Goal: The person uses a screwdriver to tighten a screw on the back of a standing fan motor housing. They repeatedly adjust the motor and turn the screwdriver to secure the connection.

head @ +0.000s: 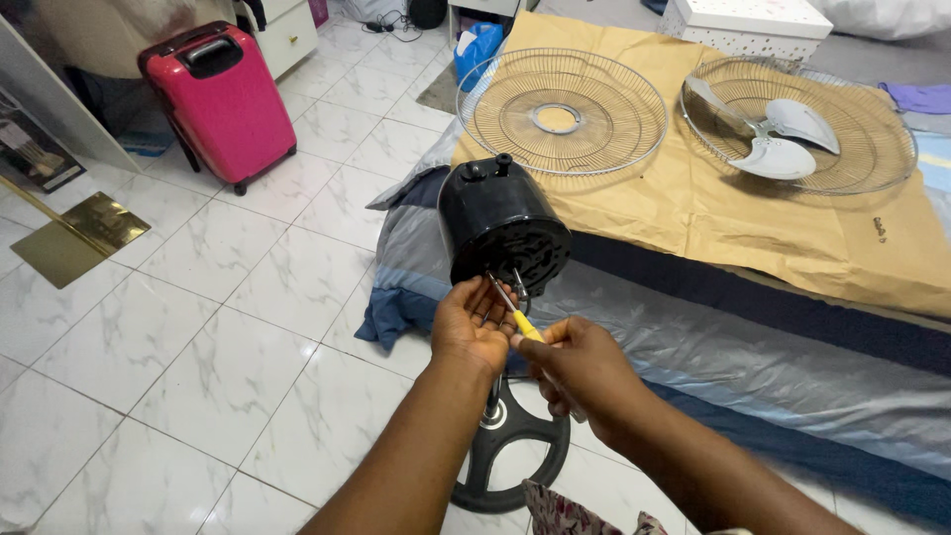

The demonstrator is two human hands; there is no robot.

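The right hand (580, 362) gripped a yellow-handled screwdriver (512, 308), its tip at the black plastic fan motor housing (500, 233). The left hand (474, 322), loosely cupped, steadied the shaft. Unscrewing seemed underway; steady turning comes next.

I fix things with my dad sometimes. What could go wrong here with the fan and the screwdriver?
1. The screwdriver tip could slip at the motor and poke the left hand, which is cupped right under it.
2. A loosened screw might drop onto the tiled floor and roll away.
3. The fan leans over its round base, held only near the motor, so a hard push from the right hand might tip it.
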